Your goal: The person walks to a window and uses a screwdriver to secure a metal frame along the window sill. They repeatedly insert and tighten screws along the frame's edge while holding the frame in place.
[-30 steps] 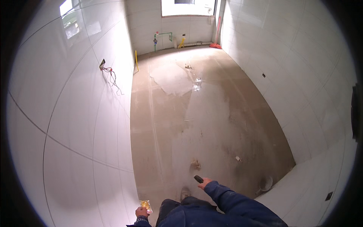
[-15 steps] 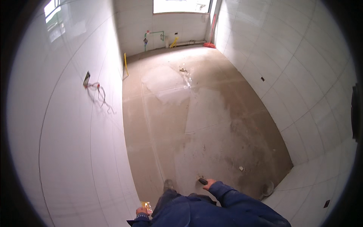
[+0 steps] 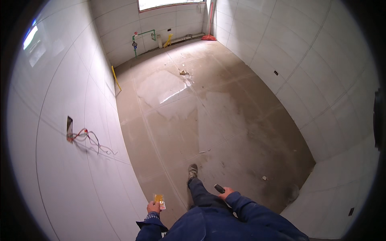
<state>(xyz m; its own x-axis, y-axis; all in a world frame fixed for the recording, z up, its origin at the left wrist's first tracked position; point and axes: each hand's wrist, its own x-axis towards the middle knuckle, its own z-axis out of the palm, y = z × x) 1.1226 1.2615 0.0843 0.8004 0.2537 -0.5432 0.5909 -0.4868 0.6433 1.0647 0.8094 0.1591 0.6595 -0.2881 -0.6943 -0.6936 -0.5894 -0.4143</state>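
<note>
My left hand [image 3: 153, 207] is low at the frame's bottom, closed around a small yellow packet [image 3: 159, 199] with a red and white end. My right hand [image 3: 226, 193] is a little higher and to the right, holding a small dark flat tool [image 3: 219, 188] that sticks out toward the floor. Both sleeves are dark blue. One leg is stepped forward, its grey shoe [image 3: 192, 171] planted on the brown tiled floor [image 3: 225, 120] between the two hands.
White tiled walls close in on both sides. Loose wires [image 3: 86, 136] hang from a wall opening on the left. A wet glossy patch [image 3: 161, 86] lies mid-floor, with small debris [image 3: 183, 72] beyond. Green and yellow pipes [image 3: 142, 38] and a red broom [image 3: 209, 36] stand at the far wall.
I have walked forward and the view has swung right: the wall wires have slid down and left, and my foot has stepped ahead. Both hands keep their hold.
</note>
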